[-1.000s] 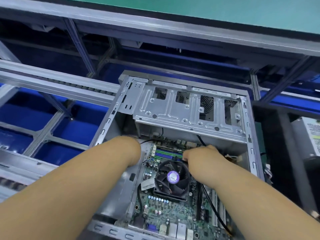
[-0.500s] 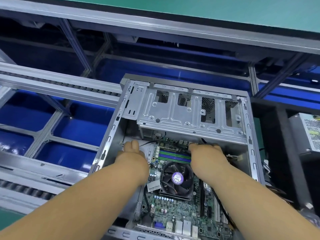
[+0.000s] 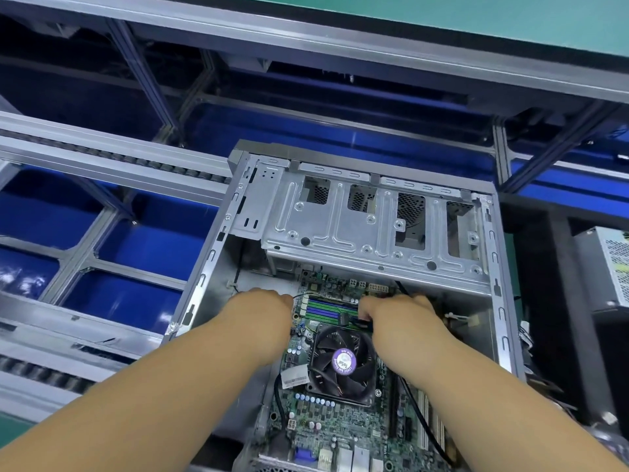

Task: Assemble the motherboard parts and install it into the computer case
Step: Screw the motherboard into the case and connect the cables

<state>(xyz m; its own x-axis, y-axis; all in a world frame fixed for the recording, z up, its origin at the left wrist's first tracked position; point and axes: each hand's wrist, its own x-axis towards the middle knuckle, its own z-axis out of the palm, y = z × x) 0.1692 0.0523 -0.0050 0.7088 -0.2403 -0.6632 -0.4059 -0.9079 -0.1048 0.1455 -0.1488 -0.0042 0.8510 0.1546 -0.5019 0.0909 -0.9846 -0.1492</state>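
The open grey computer case (image 3: 204, 277) lies in front of me with the green motherboard (image 3: 326, 424) inside it. A black CPU fan (image 3: 343, 361) with a purple label sits mid-board, and green and purple memory slots (image 3: 326, 310) lie just beyond it. My left hand (image 3: 262, 311) rests at the board's far left edge with its fingers curled under and hidden; a thin black wire (image 3: 306, 294) runs out from beneath it. My right hand (image 3: 398, 318) pinches the end of a black cable (image 3: 360, 324) between the memory slots and the fan.
A metal drive cage (image 3: 374, 229) overhangs the far end of the case, close above both hands. A grey power supply (image 3: 612, 264) stands at the right. Conveyor rails (image 3: 102, 158) and blue bins (image 3: 143, 233) lie to the left. A white connector (image 3: 459, 316) hangs by the right wall.
My right hand has drawn back from the board's far edge toward the fan with the black cable end. My left hand's fingers, straight half a second ago, are now curled under.
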